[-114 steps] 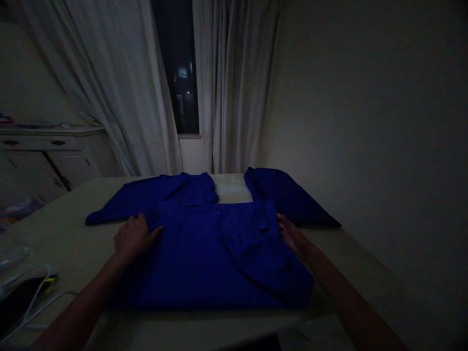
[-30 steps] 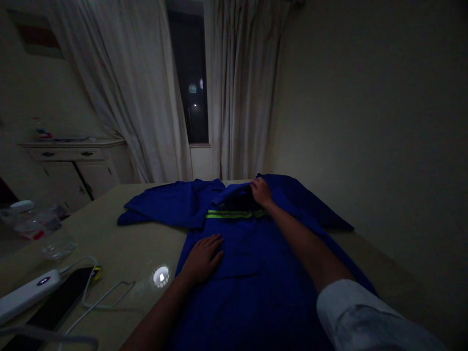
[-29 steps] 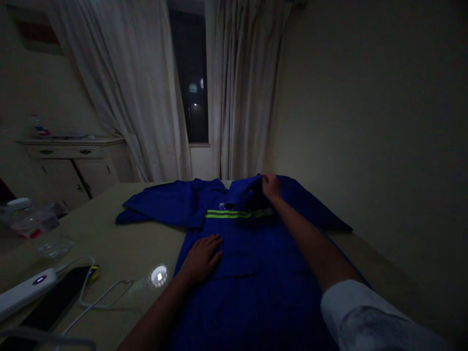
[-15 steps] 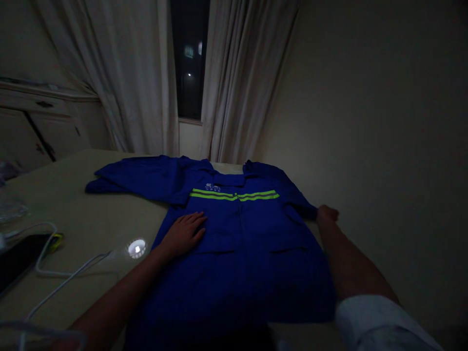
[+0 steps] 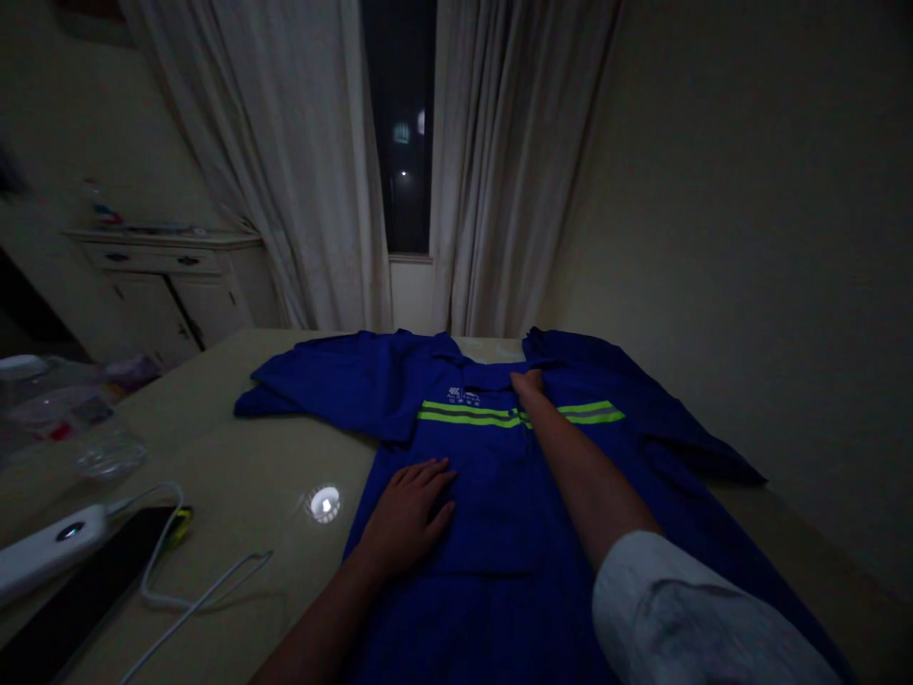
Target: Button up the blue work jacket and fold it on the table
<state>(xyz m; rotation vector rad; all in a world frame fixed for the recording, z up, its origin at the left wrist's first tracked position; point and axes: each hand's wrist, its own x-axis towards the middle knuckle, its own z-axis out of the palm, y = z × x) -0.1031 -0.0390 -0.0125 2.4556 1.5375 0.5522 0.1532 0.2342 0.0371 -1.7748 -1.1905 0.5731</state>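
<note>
A blue work jacket [image 5: 492, 518] with a yellow-green and grey reflective stripe across the chest lies spread front side up on the table. Its left-side sleeve is folded over on itself, while the other sleeve reaches toward the wall. My left hand [image 5: 410, 514] rests flat on the chest below the white printed logo, fingers stretched out. At the neck, my right hand [image 5: 528, 382] is closed at the edge of the collar flap, just above the stripe; its fingertips are partly hidden.
On the table [image 5: 285, 533] at left lie a dark phone [image 5: 86, 590], a white power bank [image 5: 53, 552] and a white cable [image 5: 192, 601]. Clear plastic bottles [image 5: 106, 447] are behind them. Curtains [image 5: 306, 171], a cabinet [image 5: 206, 276] and a wall [image 5: 734, 238] surround the table.
My right hand has moved from the right sleeve's end inward to the collar, leaving that sleeve stretched out to the right. My left hand stays flat on the jacket. The view has shifted left.
</note>
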